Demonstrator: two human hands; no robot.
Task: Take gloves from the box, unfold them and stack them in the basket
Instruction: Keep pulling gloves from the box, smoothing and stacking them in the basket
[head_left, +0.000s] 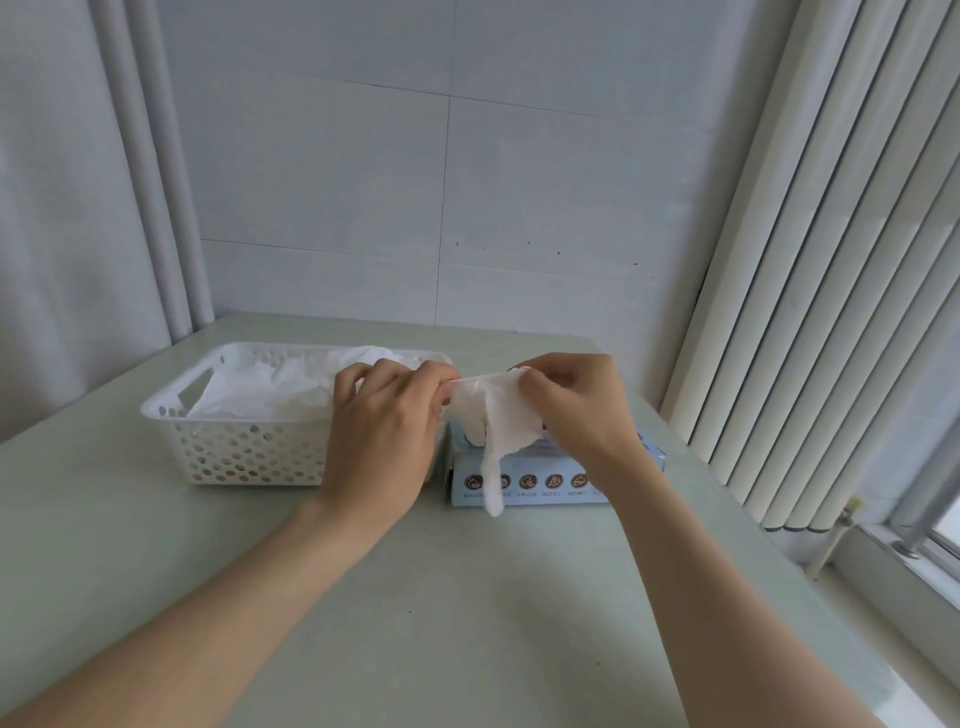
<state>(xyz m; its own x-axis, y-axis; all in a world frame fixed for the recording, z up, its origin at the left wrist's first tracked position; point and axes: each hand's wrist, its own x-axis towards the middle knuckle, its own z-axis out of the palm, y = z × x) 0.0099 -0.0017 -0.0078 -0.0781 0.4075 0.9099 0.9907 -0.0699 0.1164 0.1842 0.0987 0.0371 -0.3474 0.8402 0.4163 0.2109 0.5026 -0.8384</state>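
While resting on the pale table (467, 597), sitting side by side: white perforated basket (249, 452) on the left, holding a heap of clear gloves (291, 384); blue glove box (524, 480) on the right. Above the box, pinching one thin glove (493, 415) by its upper edge: left hand (387, 421) and right hand (576, 405), both closed on it, one finger of it dangling.

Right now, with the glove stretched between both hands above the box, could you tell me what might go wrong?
1. The glove is thin film pinched only at its top edge by the left hand and right hand; pulling apart too hard could tear it.
2. Its dangling part hangs over the box opening and might snag or drag the box.
3. The basket already looks heaped, so another loose glove may slide off.
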